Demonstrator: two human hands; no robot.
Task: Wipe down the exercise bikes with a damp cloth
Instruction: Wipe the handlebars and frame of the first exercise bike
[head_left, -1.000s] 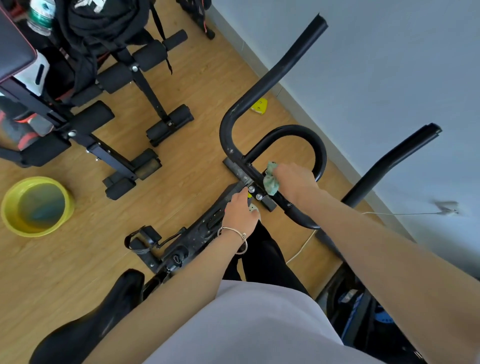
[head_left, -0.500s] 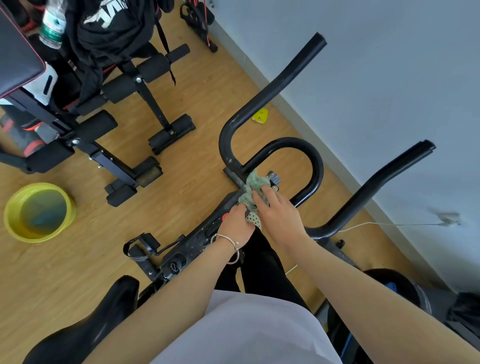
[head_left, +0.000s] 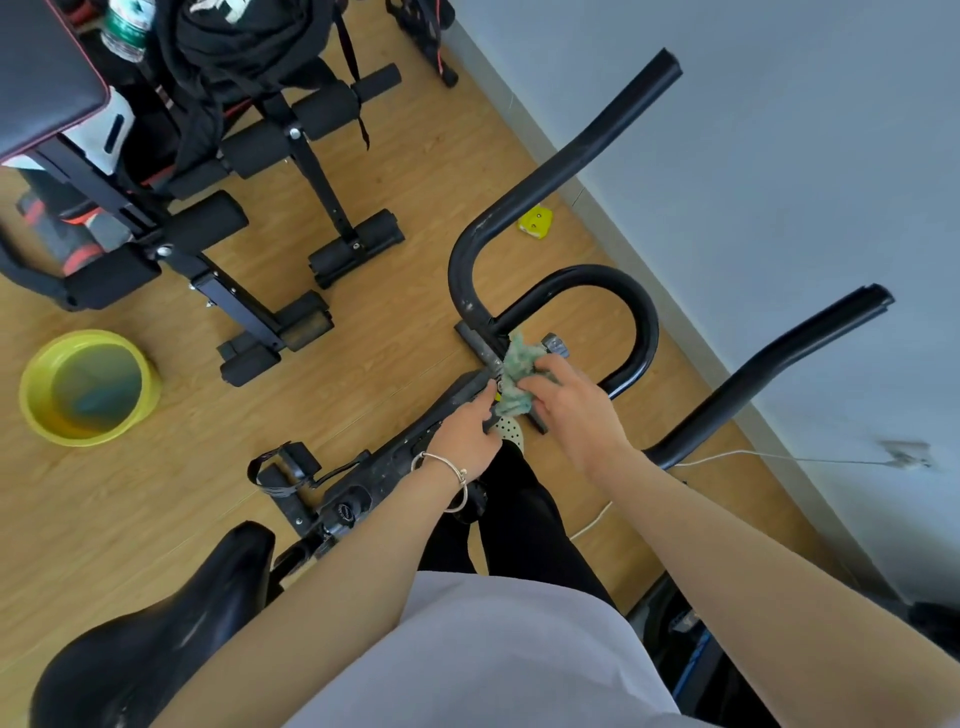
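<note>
A black exercise bike stands below me, its curved handlebars (head_left: 639, 322) reaching toward the wall and its saddle (head_left: 156, 634) at the lower left. My right hand (head_left: 571, 410) grips a crumpled green cloth (head_left: 519, 374) and presses it on the handlebar clamp at the top of the bike's stem. My left hand (head_left: 467, 439), with a thin bracelet on the wrist, holds the stem just below the cloth. The bike frame (head_left: 374, 478) runs down toward the saddle.
A yellow basin (head_left: 85, 387) of water sits on the wooden floor at the left. A black weight bench (head_left: 218, 218) with padded rollers stands behind it. A small yellow object (head_left: 535, 222) lies by the grey wall. A white cable (head_left: 727, 457) runs along the right.
My right hand has carried the cloth from the right part of the handlebar back to the centre clamp. My left hand stays on the stem.
</note>
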